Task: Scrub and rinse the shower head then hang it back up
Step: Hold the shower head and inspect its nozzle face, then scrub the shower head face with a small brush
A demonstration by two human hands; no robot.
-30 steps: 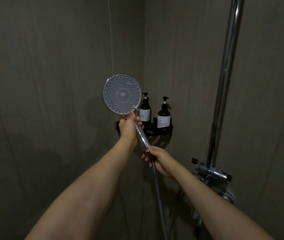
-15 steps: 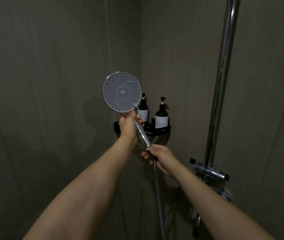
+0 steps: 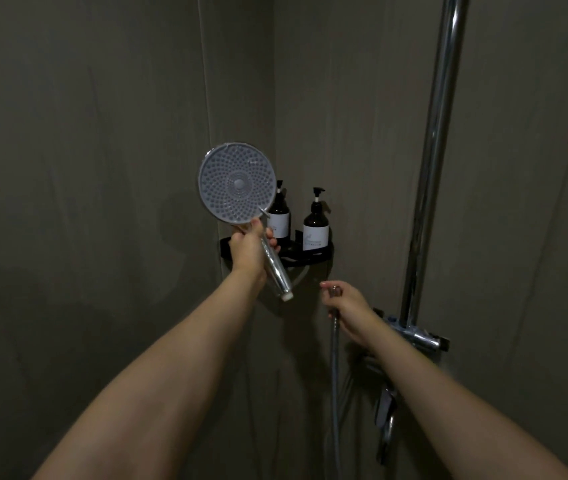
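Note:
A round grey shower head [image 3: 236,183] with a chrome handle [image 3: 276,270] is held up in front of the shower corner, its nozzle face turned toward me. My left hand [image 3: 248,250] grips the top of the handle just below the disc. The handle's lower end is bare and detached from the hose. My right hand [image 3: 344,305] holds the metal hose [image 3: 334,375] by its end fitting, a short way to the right of and below the handle. The hose hangs straight down from that hand.
Two dark pump bottles [image 3: 315,225] stand on a black corner shelf [image 3: 324,254] behind the shower head. A chrome riser rail [image 3: 432,150] runs up the right wall, with the mixer valve [image 3: 414,336] and its lever below. Grey walls close in on both sides.
The hose has come off the handle: my right hand moved right and down with the hose end, while my left hand keeps the shower head up.

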